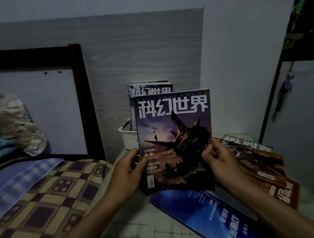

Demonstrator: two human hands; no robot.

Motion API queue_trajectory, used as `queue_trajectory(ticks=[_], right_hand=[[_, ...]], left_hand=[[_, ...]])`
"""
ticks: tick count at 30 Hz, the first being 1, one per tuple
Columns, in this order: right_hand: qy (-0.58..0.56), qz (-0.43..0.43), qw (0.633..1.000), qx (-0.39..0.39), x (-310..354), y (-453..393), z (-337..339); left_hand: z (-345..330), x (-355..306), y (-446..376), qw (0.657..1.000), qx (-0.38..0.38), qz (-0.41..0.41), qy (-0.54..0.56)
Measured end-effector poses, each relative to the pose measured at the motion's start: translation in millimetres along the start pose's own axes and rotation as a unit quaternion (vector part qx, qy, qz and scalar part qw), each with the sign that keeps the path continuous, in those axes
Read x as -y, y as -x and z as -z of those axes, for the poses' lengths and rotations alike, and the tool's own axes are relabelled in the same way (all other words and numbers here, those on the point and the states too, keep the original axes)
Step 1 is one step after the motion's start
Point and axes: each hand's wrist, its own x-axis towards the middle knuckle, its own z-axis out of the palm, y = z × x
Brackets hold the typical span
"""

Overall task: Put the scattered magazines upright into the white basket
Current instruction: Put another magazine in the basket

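Note:
I hold a purple magazine (174,136) with a dark spiky ship on its cover upright in front of me. My left hand (128,171) pinches its lower left edge, and my right hand (220,161) grips its lower right edge. Behind it stands the white basket (128,137), mostly hidden, with upright magazines (150,88) sticking out of its top. A blue magazine (200,214) lies flat on the table below my hands. Brown-orange magazines (259,160) lie in a loose pile at the right.
The small table (151,232) has a pale cloth with thin lines. A bed with a checked cover (46,197) and a dark frame (84,98) sits close on the left. A grey panel and wall stand behind the basket; a white cabinet (298,127) is at right.

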Motion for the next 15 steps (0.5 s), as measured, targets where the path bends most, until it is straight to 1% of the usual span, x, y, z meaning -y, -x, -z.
queue_trajectory(ticks=[2,4,7,9,11,15], right_hand=[[0.056,0.033,0.998,-0.017,4.6,-9.9,-2.1],[0.063,0.080,0.994,-0.040,17.8,-25.7,-10.9],[0.017,0.132,0.984,-0.116,44.6,-66.0,-25.4],[-0.027,0.138,0.979,-0.147,59.3,-99.1,-36.9],[-0.048,0.123,0.979,-0.152,62.6,-132.5,-49.4],[-0.021,0.092,0.982,-0.166,36.4,-191.7,-76.1]], left_hand=[[-1.3,6.5,-8.6,0.999,-0.038,-0.009,-0.010],[0.1,8.8,-26.0,0.996,-0.085,-0.019,-0.019],[10.1,1.8,-70.5,0.985,-0.169,-0.027,0.001],[22.6,-5.4,-107.8,0.975,-0.217,-0.018,0.039],[32.1,-7.4,-141.1,0.972,-0.231,-0.017,0.047],[30.2,21.4,-193.8,0.975,-0.222,-0.005,-0.032]])
